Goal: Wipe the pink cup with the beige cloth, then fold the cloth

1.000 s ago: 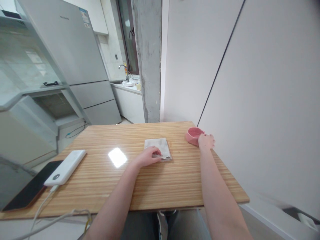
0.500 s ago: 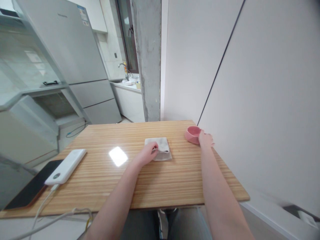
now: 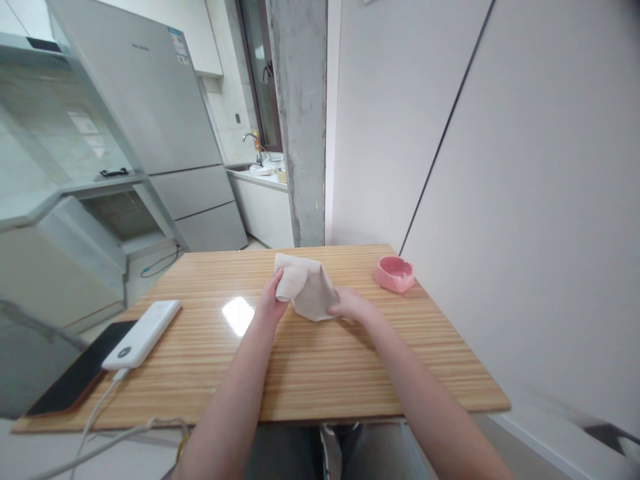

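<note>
A light grey-beige cloth [image 3: 313, 293] is partly unfolded between my two hands over the middle of the wooden table [image 3: 320, 373]. My left hand [image 3: 273, 297] pinches its left side, where a folded flap hangs over. At the lower right corner, my right hand [image 3: 346, 303] is closed on the cloth's edge, its fingertips partly hidden. To the right of that hand, a pink ashtray [image 3: 395, 274] with notches in its rim stands by the table's right edge, touched by neither hand.
A white power bank [image 3: 143, 335] with a cable [image 3: 97, 407] plugged in lies at the left, beside a flat black pad [image 3: 83, 370]. A white wall panel [image 3: 480, 233] borders the table's right side. Behind stand a fridge [image 3: 145, 100] and a concrete pillar [image 3: 301, 120].
My right hand has let go of the pink ashtray and moved left to the cloth. The cloth, folded flat before, is now lifted and partly opened by both hands.
</note>
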{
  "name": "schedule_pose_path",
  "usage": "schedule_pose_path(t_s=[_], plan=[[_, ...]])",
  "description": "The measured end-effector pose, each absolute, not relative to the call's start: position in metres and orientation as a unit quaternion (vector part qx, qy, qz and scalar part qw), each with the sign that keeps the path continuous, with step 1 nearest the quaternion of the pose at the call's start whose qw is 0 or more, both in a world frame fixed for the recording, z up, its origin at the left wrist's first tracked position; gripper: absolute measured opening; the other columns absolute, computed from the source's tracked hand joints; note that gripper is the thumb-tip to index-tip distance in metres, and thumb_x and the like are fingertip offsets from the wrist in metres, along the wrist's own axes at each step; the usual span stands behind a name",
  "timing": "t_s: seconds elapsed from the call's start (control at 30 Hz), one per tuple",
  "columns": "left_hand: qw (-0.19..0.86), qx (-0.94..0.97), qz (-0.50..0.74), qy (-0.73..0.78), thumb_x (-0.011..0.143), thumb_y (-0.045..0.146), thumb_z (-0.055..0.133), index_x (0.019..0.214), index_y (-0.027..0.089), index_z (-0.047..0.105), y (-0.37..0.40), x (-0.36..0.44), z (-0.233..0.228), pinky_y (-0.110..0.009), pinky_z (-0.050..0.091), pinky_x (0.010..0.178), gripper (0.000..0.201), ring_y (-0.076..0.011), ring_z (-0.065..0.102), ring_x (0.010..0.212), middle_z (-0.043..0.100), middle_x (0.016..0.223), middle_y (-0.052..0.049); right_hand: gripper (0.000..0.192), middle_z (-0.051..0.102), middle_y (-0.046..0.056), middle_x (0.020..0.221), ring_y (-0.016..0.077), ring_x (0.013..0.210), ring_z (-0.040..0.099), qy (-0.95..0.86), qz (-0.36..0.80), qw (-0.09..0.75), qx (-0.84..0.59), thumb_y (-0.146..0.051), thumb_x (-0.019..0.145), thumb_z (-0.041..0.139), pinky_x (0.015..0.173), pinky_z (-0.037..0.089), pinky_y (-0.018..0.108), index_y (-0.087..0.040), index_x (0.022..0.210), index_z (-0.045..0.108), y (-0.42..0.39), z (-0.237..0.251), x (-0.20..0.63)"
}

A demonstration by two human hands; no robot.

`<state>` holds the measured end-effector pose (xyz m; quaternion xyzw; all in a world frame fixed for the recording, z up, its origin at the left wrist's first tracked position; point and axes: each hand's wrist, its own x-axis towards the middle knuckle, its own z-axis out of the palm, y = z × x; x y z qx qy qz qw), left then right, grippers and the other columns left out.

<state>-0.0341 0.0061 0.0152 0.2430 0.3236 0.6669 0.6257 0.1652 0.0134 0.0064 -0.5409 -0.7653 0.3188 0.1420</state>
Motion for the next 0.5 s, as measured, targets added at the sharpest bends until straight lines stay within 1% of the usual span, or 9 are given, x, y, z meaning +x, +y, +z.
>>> schedule_pose_path(t_s=[0.03,0.1,0.17,0.23,0.3,0.33,0.4,0.43,0.5], plan=[[0.621,0.230,0.676,0.325,0.078,0.024,0.055,0.097,0.014,0.060,0.008,-0.039,0.015,-0.025,0.048,0.080,0.021,-0.0142,0.062,0.088,0.068,0.095,-0.005,0.029,0.069,0.002,0.087,0.0185,0.077,0.062,-0.765,0.348,0.142,-0.524,-0.018,0.062,0.064,0.062,0.043,0.023,-0.019,0.091,0.064,0.016,0.006,0.168],[0.593,0.237,0.683,0.354,0.080,0.026,0.052,0.097,0.014,0.060,0.013,-0.049,0.014,-0.026,0.049,0.081,0.023,-0.0158,0.063,0.090,0.067,0.096,-0.007,0.029,0.069,0.002,0.088,0.0173,0.076,0.062,-0.741,0.404,0.173,-0.508,-0.014,0.065,0.056,0.062,0.044,0.023,-0.017,0.094,0.063,0.025,0.006,0.177],[0.530,0.272,0.678,0.431,0.079,0.030,0.051,0.098,0.014,0.059,0.019,-0.060,0.009,-0.028,0.050,0.077,0.025,-0.0173,0.063,0.088,0.067,0.097,-0.008,0.030,0.068,0.004,0.095,0.0168,0.081,0.062,-0.688,0.430,0.247,-0.530,-0.014,0.071,0.049,0.065,0.046,0.023,-0.015,0.100,0.060,0.036,0.006,0.186],[0.459,0.287,0.671,0.507,0.076,0.029,0.055,0.099,0.015,0.056,0.024,-0.069,0.002,-0.028,0.050,0.072,0.028,-0.0173,0.063,0.084,0.065,0.095,-0.008,0.033,0.066,0.008,0.104,0.0168,0.089,0.062,-0.632,0.400,0.326,-0.578,-0.016,0.078,0.043,0.070,0.047,0.024,-0.013,0.109,0.055,0.046,0.004,0.194],[0.363,0.321,0.640,0.596,0.071,0.026,0.059,0.103,0.016,0.053,0.026,-0.075,-0.005,-0.028,0.049,0.071,0.034,-0.0173,0.062,0.083,0.064,0.096,-0.008,0.038,0.062,0.011,0.112,0.0180,0.099,0.059,-0.612,0.300,0.367,-0.633,-0.019,0.081,0.044,0.080,0.046,0.026,-0.013,0.119,0.048,0.051,0.000,0.198],[0.300,0.354,0.604,0.648,0.070,0.025,0.060,0.105,0.016,0.051,0.025,-0.076,-0.009,-0.029,0.048,0.073,0.037,-0.0183,0.062,0.085,0.063,0.098,-0.009,0.041,0.060,0.012,0.115,0.0194,0.104,0.056,-0.614,0.235,0.364,-0.660,-0.022,0.082,0.046,0.085,0.045,0.028,-0.014,0.122,0.045,0.052,-0.002,0.199],[0.162,0.438,0.473,0.747,0.071,0.027,0.059,0.107,0.019,0.051,0.023,-0.076,-0.013,-0.034,0.046,0.079,0.039,-0.0215,0.061,0.092,0.063,0.101,-0.009,0.044,0.057,0.014,0.118,0.0228,0.111,0.052,-0.631,0.132,0.318,-0.696,-0.028,0.082,0.051,0.091,0.041,0.033,-0.015,0.124,0.045,0.052,-0.007,0.199],[0.120,0.474,0.395,0.778,0.072,0.030,0.057,0.105,0.020,0.052,0.021,-0.076,-0.014,-0.036,0.044,0.080,0.035,-0.0232,0.060,0.094,0.064,0.100,-0.009,0.044,0.057,0.014,0.118,0.0242,0.112,0.052,-0.638,0.104,0.284,-0.708,-0.030,0.081,0.052,0.091,0.041,0.034,-0.015,0.122,0.047,0.051,-0.009,0.199],[0.102,0.515,0.273,0.806,0.075,0.034,0.052,0.098,0.021,0.056,0.017,-0.074,-0.014,-0.038,0.043,0.081,0.027,-0.0257,0.060,0.095,0.065,0.096,-0.009,0.039,0.061,0.014,0.112,0.0253,0.108,0.055,-0.646,0.102,0.220,-0.724,-0.034,0.081,0.052,0.089,0.042,0.034,-0.015,0.115,0.052,0.049,-0.012,0.198]])
